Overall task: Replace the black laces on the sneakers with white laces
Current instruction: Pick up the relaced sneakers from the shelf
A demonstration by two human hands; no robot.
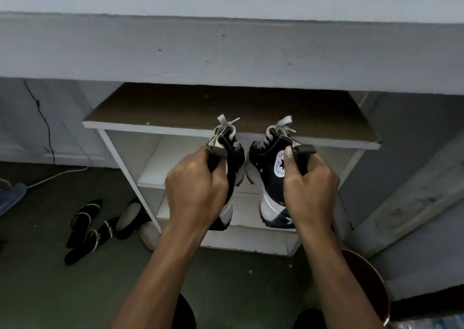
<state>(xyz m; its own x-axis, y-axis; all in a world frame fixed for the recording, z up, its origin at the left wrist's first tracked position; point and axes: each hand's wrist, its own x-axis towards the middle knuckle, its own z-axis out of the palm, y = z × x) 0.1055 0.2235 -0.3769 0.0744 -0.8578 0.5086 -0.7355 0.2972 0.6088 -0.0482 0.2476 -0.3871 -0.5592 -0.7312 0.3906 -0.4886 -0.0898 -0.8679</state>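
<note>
I hold two black high-top sneakers with white soles in the air in front of a white shoe shelf [118, 158]. My left hand [195, 193] grips the left sneaker [232, 158] by its heel tab. My right hand [311, 190] grips the right sneaker [272, 178] by its heel tab, its round star logo facing me. Both shoes point away from me, toes up toward the shelf's brown top board [226, 105]. White laces [272, 130] show at the tops of both sneakers. No black laces are visible.
The shelf stands under a pale grey ledge [226, 47]. Black strappy heels [85, 230] and a black flat shoe [128, 215] lie on the dark green floor at left, near a white cable [57, 175]. A round dark brown seat [364, 278] is at lower right.
</note>
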